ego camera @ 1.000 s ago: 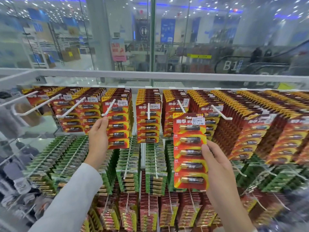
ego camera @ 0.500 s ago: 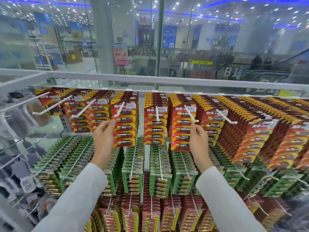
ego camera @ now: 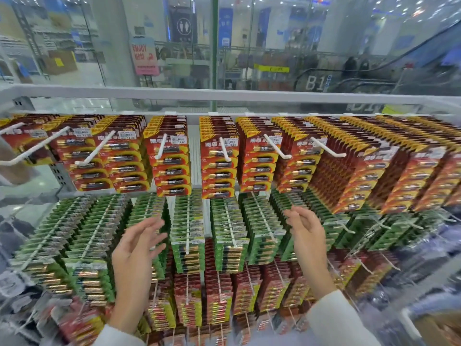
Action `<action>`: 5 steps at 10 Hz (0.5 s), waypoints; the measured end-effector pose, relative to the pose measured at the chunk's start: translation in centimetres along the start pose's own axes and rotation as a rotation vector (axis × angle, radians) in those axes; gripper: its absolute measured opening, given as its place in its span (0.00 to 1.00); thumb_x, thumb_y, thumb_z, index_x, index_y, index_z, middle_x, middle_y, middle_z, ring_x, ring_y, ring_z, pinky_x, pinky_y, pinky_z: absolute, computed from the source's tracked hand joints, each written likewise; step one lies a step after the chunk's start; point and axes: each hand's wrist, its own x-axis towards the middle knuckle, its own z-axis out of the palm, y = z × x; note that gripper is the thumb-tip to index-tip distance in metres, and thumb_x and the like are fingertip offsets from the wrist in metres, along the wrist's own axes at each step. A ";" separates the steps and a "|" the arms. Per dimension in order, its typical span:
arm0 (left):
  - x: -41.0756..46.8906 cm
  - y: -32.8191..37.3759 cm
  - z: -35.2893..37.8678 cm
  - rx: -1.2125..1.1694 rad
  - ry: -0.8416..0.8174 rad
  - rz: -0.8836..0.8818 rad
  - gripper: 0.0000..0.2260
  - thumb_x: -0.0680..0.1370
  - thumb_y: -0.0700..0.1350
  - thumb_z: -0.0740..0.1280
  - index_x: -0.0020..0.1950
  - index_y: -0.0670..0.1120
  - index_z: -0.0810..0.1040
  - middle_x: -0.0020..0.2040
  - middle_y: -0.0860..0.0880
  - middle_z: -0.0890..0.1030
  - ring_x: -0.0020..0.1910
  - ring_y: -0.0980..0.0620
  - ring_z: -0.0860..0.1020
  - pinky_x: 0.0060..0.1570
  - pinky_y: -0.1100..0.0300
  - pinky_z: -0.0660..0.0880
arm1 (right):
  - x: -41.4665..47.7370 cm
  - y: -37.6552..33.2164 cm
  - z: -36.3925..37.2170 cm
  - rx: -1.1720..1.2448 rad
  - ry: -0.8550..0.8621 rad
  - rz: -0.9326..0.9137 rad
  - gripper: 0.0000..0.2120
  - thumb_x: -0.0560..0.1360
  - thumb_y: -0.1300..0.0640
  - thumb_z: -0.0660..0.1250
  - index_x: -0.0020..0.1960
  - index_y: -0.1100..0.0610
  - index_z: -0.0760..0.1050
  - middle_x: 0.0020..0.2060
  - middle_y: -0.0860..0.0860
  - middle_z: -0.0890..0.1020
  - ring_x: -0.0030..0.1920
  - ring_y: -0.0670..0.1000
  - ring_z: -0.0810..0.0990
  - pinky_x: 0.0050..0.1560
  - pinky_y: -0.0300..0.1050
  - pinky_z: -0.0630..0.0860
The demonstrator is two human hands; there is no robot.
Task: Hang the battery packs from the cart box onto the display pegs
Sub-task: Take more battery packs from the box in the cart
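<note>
Red and yellow battery packs (ego camera: 259,158) hang in dense rows on white display pegs (ego camera: 278,151) along the top rail. Green battery packs (ego camera: 230,231) fill the pegs of the row below, and more red packs (ego camera: 217,295) hang lower down. My left hand (ego camera: 136,250) hovers in front of the green row, fingers spread and relaxed, holding nothing. My right hand (ego camera: 308,233) is raised at the same height to the right, fingers loose and empty. Both hands are apart from the packs. The cart box shows only as a brown corner (ego camera: 441,330) at the bottom right.
A white top rail (ego camera: 224,96) runs across the rack, with glass behind it. Peg tips (ego camera: 79,162) stick out toward me along the top row. Grey goods hang at the far left (ego camera: 15,245).
My right hand hung the red pack on a top-row peg and let go. Both hands have since dropped from the top row to the green row, empty.
</note>
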 end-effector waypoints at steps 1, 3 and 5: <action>-3.9 -3.0 0.5 0.003 -0.069 -0.062 0.09 0.85 0.42 0.63 0.61 0.46 0.82 0.53 0.51 0.88 0.51 0.49 0.86 0.52 0.57 0.84 | -4.2 3.7 -3.9 0.012 0.087 0.096 0.07 0.83 0.48 0.63 0.57 0.45 0.79 0.55 0.45 0.86 0.58 0.47 0.83 0.62 0.50 0.76; -8.9 -8.3 1.9 0.052 -0.304 -0.256 0.09 0.83 0.45 0.66 0.60 0.46 0.83 0.55 0.45 0.87 0.50 0.48 0.87 0.50 0.54 0.84 | -10.4 10.1 -11.8 0.009 0.291 0.284 0.10 0.82 0.46 0.64 0.56 0.49 0.82 0.51 0.47 0.87 0.55 0.52 0.84 0.57 0.50 0.77; -12.4 -21.2 0.6 0.309 -0.674 -0.481 0.31 0.69 0.66 0.77 0.63 0.45 0.83 0.59 0.44 0.86 0.52 0.48 0.86 0.50 0.50 0.84 | -15.2 13.4 -21.1 0.074 0.543 0.393 0.08 0.82 0.54 0.64 0.55 0.55 0.81 0.49 0.55 0.86 0.51 0.57 0.83 0.50 0.51 0.76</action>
